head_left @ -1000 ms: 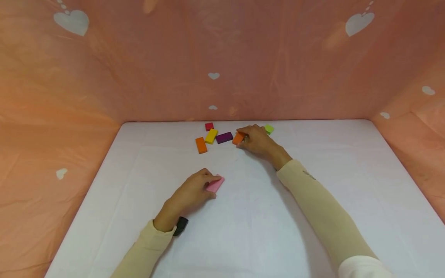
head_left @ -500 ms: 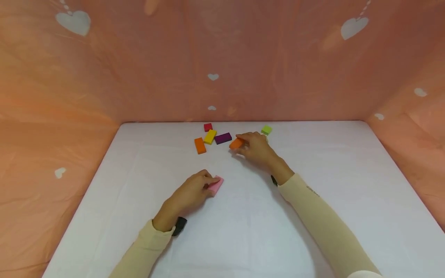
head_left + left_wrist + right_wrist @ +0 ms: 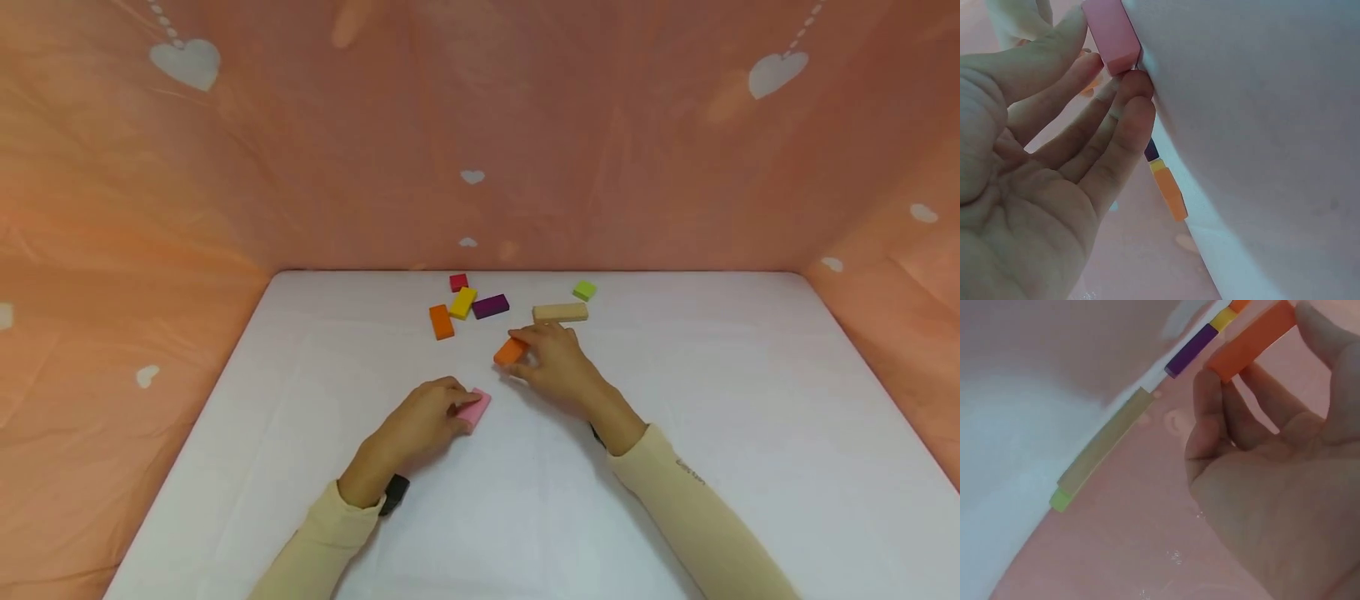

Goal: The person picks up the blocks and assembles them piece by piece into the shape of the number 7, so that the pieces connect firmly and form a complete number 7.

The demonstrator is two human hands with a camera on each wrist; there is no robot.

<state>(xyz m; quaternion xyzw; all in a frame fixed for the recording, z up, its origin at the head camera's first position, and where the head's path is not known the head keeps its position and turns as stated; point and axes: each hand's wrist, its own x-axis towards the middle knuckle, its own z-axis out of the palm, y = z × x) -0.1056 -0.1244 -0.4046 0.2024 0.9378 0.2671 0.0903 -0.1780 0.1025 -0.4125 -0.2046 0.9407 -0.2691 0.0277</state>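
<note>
White tabletop (image 3: 517, 517) lay beneath the left hand (image 3: 424, 419), pinching a pink block (image 3: 476, 412), and right hand (image 3: 558, 364), pinching an orange block (image 3: 509, 352).

One orange block (image 3: 442, 322), a second orange block (image 3: 509, 352), one pink block (image 3: 476, 410), one red block (image 3: 459, 282), one yellow block (image 3: 463, 303), one purple block (image 3: 491, 307), one lime-green block (image 3: 584, 290) and one wood-coloured block (image 3: 560, 312) make eight. Also one left hand (image 3: 423, 427), one right hand (image 3: 555, 367), two beige sleeves (image 3: 701, 504), one white table (image 3: 750, 375) and seven pale heart prints (image 3: 185, 64) (plus one cut-off pale patch (image 3: 6, 316)).
</note>
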